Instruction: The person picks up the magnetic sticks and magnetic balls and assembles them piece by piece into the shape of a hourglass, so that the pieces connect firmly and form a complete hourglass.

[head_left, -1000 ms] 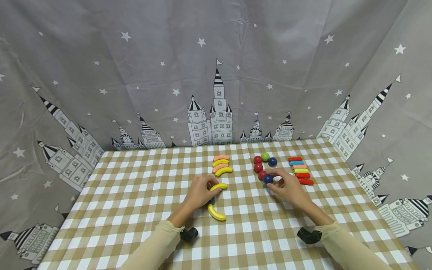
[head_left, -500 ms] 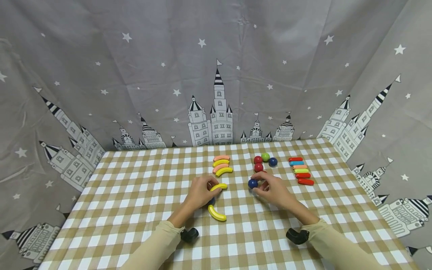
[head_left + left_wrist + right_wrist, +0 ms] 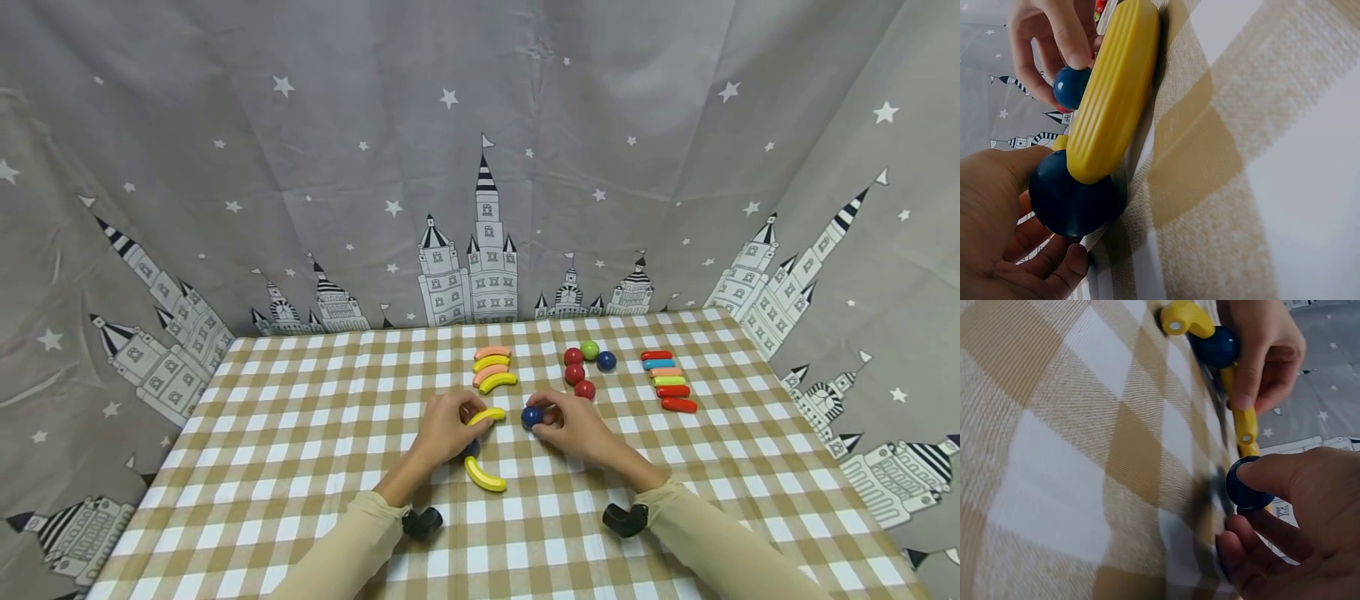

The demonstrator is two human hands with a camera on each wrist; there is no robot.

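Observation:
My left hand [image 3: 444,425] pinches a curved yellow bar [image 3: 489,414] between thumb and fingers. Against that bar's near end sits a blue ball [image 3: 1072,200], mostly hidden by the hand in the head view. From the ball a second curved yellow bar [image 3: 486,478] bends toward me; its end shows a silvery disc in the right wrist view. My right hand [image 3: 576,427] pinches another blue ball [image 3: 532,417] with thumb and fingertips. This ball is just right of the held bar's tip, with a gap between them.
Beyond the left hand lies a stack of pink and yellow curved bars [image 3: 492,368]. Red balls [image 3: 574,374], a green ball [image 3: 590,350] and a blue ball [image 3: 606,361] stand behind the right hand. Straight coloured bars [image 3: 667,381] lie farther right on the checked tablecloth [image 3: 300,467].
My right hand has carried the blue ball left and slightly nearer, away from the red balls and toward the yellow bar. The left hand has stayed almost still.

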